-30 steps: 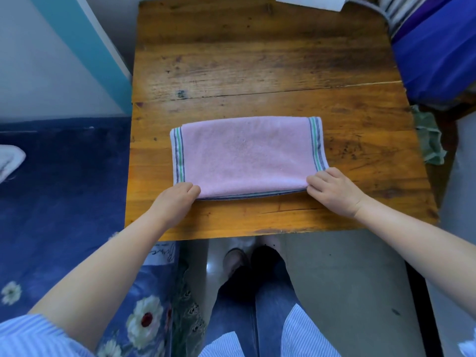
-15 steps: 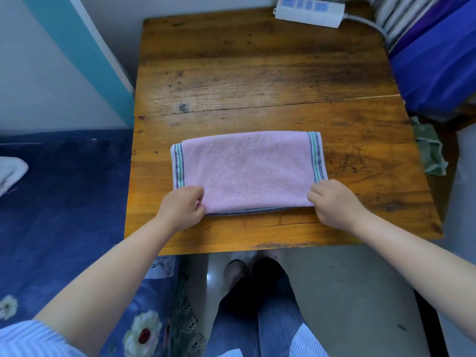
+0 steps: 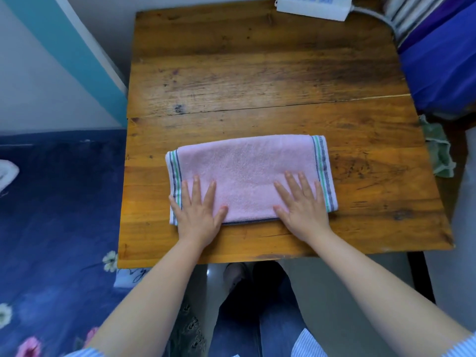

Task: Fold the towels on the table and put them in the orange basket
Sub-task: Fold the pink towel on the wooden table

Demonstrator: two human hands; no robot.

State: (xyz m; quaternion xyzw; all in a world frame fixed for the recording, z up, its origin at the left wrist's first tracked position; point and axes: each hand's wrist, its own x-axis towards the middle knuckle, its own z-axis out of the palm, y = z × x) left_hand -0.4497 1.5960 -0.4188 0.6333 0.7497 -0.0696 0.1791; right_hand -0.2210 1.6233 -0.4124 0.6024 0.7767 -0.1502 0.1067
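A pink towel [image 3: 247, 171] with green and blue stripes at both ends lies folded flat near the front of the wooden table [image 3: 257, 73]. My left hand [image 3: 197, 212] rests palm down on the towel's near left part, fingers spread. Palm down on the near right part, my right hand [image 3: 301, 204] also has its fingers apart. Neither hand grips anything. No orange basket is in view.
A white power strip [image 3: 313, 6] with its cable sits at the table's far right edge. A blue flowered bedspread [image 3: 56, 228] lies to the left. Blue fabric [image 3: 443, 60] and a green cloth [image 3: 439, 155] are to the right. My legs are under the table's front edge.
Both hands have let go of the towel's near corners and now lie flat on top of it with fingers spread. The view has tilted, so the towel sits lower in frame.
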